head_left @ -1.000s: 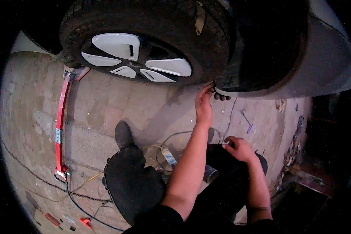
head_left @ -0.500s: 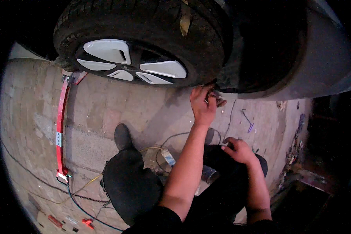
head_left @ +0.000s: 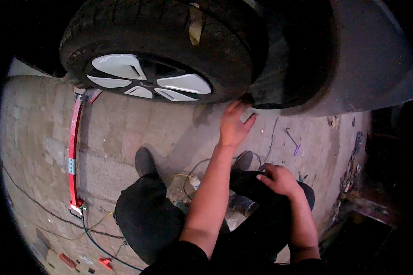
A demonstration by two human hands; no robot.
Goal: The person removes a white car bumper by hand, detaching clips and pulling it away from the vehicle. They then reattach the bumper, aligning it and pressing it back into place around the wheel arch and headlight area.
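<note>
A car wheel fills the upper part of the view, with a dark tyre and white inserts. My left hand reaches up to the lower right edge of the tyre, beside the dark wheel arch. Its thumb stands apart, its fingers stretch upward, and the fingertips fade into shadow; nothing shows in its grasp. Over my right knee rests my right hand, fingers loosely bent and apart from the thumb, holding nothing visible. A pale strip sticks to the tread.
A long red jack handle runs along the floor at left, beneath the car. Cables and a hose cross the paving. An L-shaped tool lies at right; red items lie at lower left. The grey bumper overhangs the upper right.
My left hand has shifted slightly left and up, its fingers straightening toward the tyre's rear edge and its thumb spreading. The view has shifted slightly. My right hand stays over the knee.
</note>
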